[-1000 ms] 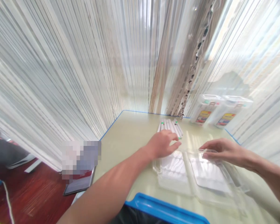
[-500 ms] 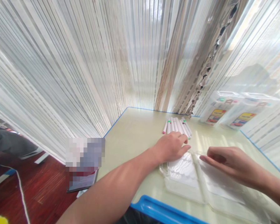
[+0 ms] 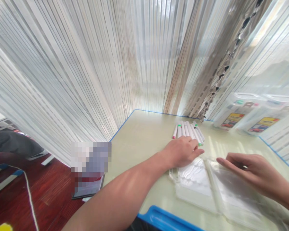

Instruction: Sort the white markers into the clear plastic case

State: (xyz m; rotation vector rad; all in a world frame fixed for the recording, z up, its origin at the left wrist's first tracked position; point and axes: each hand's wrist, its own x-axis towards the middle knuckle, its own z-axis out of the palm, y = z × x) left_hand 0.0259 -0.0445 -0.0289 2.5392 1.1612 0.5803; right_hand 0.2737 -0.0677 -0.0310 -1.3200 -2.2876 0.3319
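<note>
My left hand is just in front of a row of white markers. Its fingers are loosely bent with the thumb apart, and I see nothing held in it. Below that hand, a clear plastic case lies unfolded on the table, its two halves side by side with white inserts in them. Over the right half is my right hand, thumb stretched out and fingers half curled, a gap showing between them. It appears to hold nothing; whether it touches the case I cannot tell. The markers have pink, green and dark ends.
Two clear plastic packages with yellow labels stand at the table's back right. The pale table has a blue rim and a blue tray edge in front. White string curtains hang behind. A tablet-like device, partly pixelated, is at left.
The view has turned slightly left, so things sit further right. My right hand's thumb and fingers have parted a little. The markers and the case lie as before.
</note>
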